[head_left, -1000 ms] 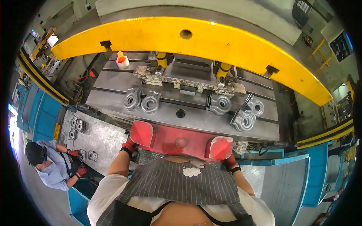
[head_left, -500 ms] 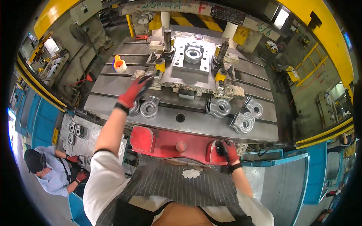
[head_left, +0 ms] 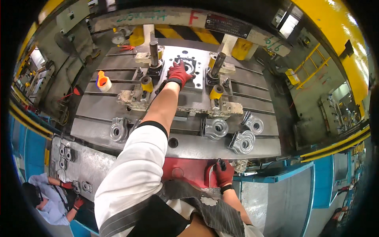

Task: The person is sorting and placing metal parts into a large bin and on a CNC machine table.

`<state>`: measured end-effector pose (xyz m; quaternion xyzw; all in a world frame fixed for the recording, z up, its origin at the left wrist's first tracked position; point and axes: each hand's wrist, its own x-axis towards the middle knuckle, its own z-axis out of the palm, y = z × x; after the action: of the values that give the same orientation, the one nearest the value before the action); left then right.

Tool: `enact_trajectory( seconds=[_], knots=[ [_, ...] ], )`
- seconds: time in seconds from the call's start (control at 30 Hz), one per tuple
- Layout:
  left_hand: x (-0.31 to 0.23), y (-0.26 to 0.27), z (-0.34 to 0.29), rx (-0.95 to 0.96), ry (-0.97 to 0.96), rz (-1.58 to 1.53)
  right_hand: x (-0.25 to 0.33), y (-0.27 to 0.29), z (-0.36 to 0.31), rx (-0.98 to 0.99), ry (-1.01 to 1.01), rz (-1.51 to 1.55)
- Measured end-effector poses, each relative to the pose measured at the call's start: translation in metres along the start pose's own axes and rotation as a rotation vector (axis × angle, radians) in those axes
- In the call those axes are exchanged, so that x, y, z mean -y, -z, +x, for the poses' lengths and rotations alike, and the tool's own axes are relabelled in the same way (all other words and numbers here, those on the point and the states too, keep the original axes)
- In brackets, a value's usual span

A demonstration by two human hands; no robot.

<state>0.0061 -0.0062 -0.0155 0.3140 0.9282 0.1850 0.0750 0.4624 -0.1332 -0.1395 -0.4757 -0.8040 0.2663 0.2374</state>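
Note:
My left hand (head_left: pixel 180 74), in a red glove, reaches far forward over the pale die plate (head_left: pixel 172 54). Its fingers lie around a ring-shaped metal part (head_left: pixel 190 66) seated there, covering much of the part's left side. Down at the front, my right hand (head_left: pixel 224 172), gloved in red with dark fingertips, is curled at the right end of a red control box (head_left: pixel 189 170). Whatever lies under those fingers is hidden. Similar ring-shaped castings rest on the press bed: one at left (head_left: pixel 118 129), and several at right (head_left: pixel 216 128).
Two upright guide posts (head_left: pixel 154 53) (head_left: pixel 218 64) flank the die, with yellow-collared blocks in front. An orange-and-white tape roll (head_left: pixel 104 83) and red-handled pliers (head_left: pixel 126 48) lie on the bed's left. A co-worker (head_left: pixel 49 199) handles castings on a side table (head_left: pixel 89 158) at lower left.
My left hand has swung forward and right, from above the bed's left front onto the metal part in the die. My right hand stays at the red box. The whole view has shifted.

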Motion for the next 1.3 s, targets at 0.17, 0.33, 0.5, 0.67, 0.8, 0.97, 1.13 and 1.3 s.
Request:
enact_trajectory(
  seconds=[0.17, 0.33, 0.5, 0.67, 0.8, 0.97, 1.13, 1.3],
  knots=[
    [0.008, -0.017, 0.022, -0.12, -0.066, 0.036, 0.001, -0.005, 0.005, 0.009, -0.017, -0.036],
    [0.013, 0.028, -0.004, -0.161, -0.162, -0.124, -0.002, -0.007, 0.006, 0.007, 0.019, 0.019],
    [0.099, 0.063, -0.058, -0.241, -0.422, -0.024, -0.02, -0.017, 0.002, -0.01, 0.046, 0.047],
    [0.255, 0.104, -0.151, -0.29, -0.488, -0.059, -0.016, -0.02, 0.001, -0.03, 0.136, 0.099],
    [0.391, 0.092, -0.21, -0.299, -0.065, -0.146, -0.009, -0.012, 0.001, 0.093, 0.027, 0.095],
    [0.469, 0.067, -0.224, -0.152, 0.385, 0.159, -0.009, -0.014, 0.003, 0.069, 0.034, 0.011],
    [0.483, 0.044, -0.228, -0.162, 0.431, 0.346, 0.0, -0.012, 0.002, 0.018, 0.111, -0.025],
    [0.394, 0.032, -0.224, -0.424, 0.015, 0.298, -0.009, -0.011, -0.001, 0.009, 0.072, -0.004]
  ],
)
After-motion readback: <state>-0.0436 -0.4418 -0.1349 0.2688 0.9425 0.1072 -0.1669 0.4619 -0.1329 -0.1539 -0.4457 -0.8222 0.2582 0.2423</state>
